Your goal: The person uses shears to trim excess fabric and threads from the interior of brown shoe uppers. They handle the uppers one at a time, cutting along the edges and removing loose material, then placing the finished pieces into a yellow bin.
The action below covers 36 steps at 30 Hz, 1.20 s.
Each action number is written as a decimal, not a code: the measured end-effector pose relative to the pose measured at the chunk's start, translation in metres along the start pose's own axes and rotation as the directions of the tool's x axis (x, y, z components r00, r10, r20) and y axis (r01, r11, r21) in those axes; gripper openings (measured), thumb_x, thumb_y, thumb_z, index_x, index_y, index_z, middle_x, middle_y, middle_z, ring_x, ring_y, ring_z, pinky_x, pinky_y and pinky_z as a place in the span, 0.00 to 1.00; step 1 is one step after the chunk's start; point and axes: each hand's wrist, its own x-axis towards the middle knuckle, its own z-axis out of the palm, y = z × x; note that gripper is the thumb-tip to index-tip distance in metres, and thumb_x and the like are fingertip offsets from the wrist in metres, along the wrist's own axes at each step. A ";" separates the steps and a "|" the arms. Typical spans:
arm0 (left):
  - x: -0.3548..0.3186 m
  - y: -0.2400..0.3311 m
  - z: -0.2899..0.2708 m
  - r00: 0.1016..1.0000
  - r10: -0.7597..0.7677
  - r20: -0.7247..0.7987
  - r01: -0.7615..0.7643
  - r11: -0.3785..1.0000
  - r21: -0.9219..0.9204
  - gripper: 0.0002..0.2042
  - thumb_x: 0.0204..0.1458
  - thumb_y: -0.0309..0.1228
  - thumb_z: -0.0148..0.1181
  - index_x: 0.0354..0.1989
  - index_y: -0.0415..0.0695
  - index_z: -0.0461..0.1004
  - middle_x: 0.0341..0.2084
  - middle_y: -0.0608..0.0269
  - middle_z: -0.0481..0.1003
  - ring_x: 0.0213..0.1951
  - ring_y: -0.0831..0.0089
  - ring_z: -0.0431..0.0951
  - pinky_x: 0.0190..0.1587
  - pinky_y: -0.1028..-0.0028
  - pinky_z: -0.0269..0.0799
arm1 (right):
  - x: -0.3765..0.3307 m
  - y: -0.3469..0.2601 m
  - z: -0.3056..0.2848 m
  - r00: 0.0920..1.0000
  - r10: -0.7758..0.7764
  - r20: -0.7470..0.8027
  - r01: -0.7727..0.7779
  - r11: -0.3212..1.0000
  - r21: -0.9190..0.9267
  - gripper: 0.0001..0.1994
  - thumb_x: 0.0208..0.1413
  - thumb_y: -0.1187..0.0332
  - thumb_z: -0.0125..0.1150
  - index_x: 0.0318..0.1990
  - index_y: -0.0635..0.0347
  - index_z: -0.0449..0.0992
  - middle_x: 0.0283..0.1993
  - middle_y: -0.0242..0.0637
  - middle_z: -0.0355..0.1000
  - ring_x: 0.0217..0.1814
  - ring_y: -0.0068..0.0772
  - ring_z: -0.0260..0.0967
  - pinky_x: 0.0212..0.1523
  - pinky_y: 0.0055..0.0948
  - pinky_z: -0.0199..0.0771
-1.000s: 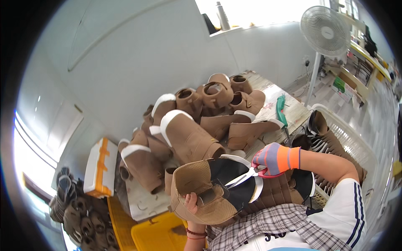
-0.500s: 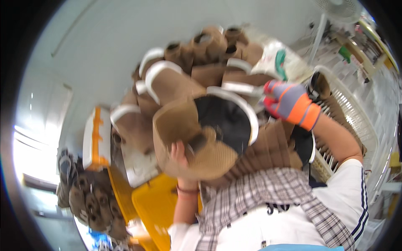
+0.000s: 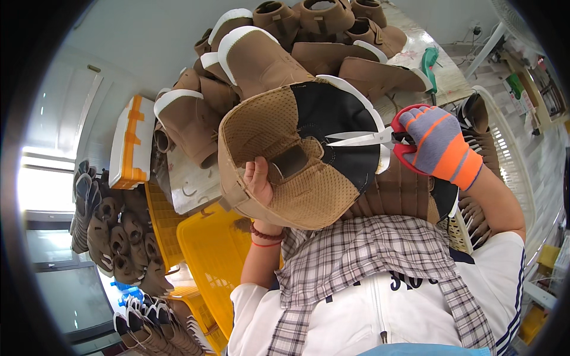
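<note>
My bare left hand (image 3: pixel 259 182), with a bead bracelet on the wrist, grips a brown boot upper (image 3: pixel 323 204) by its near left side. The fingers curl over the inside. Its open inside faces up, showing tan mesh lining and a black section (image 3: pixel 332 113) bordered by a white rim (image 3: pixel 380 121). My right hand (image 3: pixel 436 142) wears a grey and orange glove and is closed round the red handles of a pair of scissors (image 3: pixel 365 139). The slightly parted blades point left, over the black section. Whether they touch it I cannot tell.
Brown uppers (image 3: pixel 255 53) are heaped on the table beyond, beside a green-handled tool (image 3: pixel 428 62). A cream basket (image 3: pixel 504 154) with stacked uppers stands at right. Yellow crates (image 3: pixel 205 249), a taped white box (image 3: pixel 127 142) and more uppers (image 3: pixel 122 237) are at left.
My right hand has brought the scissors lower, from beyond the white rim to over the black section. The upper stays in my left hand. The whole view has shifted and become sharper.
</note>
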 end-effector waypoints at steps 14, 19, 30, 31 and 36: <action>-0.009 -0.002 -0.006 0.999 0.002 -0.040 0.000 0.999 0.054 0.16 0.63 0.35 0.49 0.54 0.38 0.64 0.47 0.54 0.72 0.45 0.63 0.77 0.48 0.63 0.77 | -0.003 -0.006 0.006 0.986 0.045 0.160 -0.027 0.993 -0.115 0.15 0.45 0.55 0.65 0.35 0.55 0.76 0.25 0.39 0.75 0.28 0.42 0.75 0.31 0.36 0.74; -0.005 -0.008 -0.018 0.999 0.006 -0.054 -0.004 0.999 0.037 0.16 0.63 0.36 0.48 0.54 0.38 0.64 0.48 0.56 0.72 0.45 0.65 0.77 0.46 0.66 0.78 | -0.002 -0.016 0.014 0.860 0.332 0.386 -0.365 0.931 0.011 0.12 0.49 0.64 0.64 0.38 0.61 0.76 0.31 0.39 0.78 0.30 0.37 0.77 0.31 0.26 0.75; -0.008 -0.005 -0.022 0.995 -0.074 -0.068 0.076 0.997 0.029 0.16 0.64 0.37 0.47 0.53 0.39 0.64 0.45 0.56 0.74 0.43 0.66 0.77 0.44 0.68 0.78 | 0.018 0.001 0.016 0.944 0.330 0.026 -0.330 0.942 0.055 0.11 0.48 0.66 0.65 0.36 0.61 0.75 0.25 0.41 0.75 0.26 0.43 0.75 0.28 0.32 0.75; -0.005 -0.005 -0.020 0.996 -0.043 -0.080 0.048 0.997 0.064 0.16 0.64 0.37 0.48 0.53 0.39 0.65 0.44 0.56 0.74 0.43 0.66 0.77 0.44 0.68 0.78 | 0.014 0.000 0.010 0.958 0.286 0.036 -0.287 0.957 0.042 0.11 0.49 0.67 0.64 0.39 0.61 0.74 0.25 0.42 0.75 0.27 0.45 0.75 0.27 0.33 0.75; -0.008 -0.010 -0.043 0.998 -0.038 -0.054 0.038 0.999 0.007 0.16 0.64 0.37 0.47 0.52 0.37 0.66 0.44 0.54 0.74 0.43 0.63 0.78 0.44 0.65 0.79 | 0.009 -0.022 0.012 0.967 0.068 0.244 -0.098 0.989 0.114 0.10 0.47 0.62 0.65 0.30 0.60 0.76 0.25 0.41 0.75 0.24 0.43 0.74 0.27 0.34 0.75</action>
